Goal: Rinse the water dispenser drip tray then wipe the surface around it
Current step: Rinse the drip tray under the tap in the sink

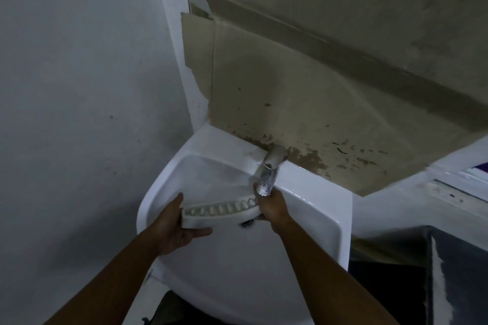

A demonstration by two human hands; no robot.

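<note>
The white slotted drip tray (219,211) is held level over the bowl of a white sink (311,203), just below the spout of a chrome tap (266,179). My left hand (177,227) grips the tray's left end, thumb on top and fingers underneath. My right hand (272,208) holds the tray's right end, right under the tap's spout. The drain (246,223) shows just beneath the tray. Whether water runs from the tap cannot be told.
Stained brown cardboard (303,92) covers the wall behind the sink. A grey-white wall (79,87) stands close on the left. A dark cabinet or appliance (449,272) sits low on the right, under a white ledge (422,192).
</note>
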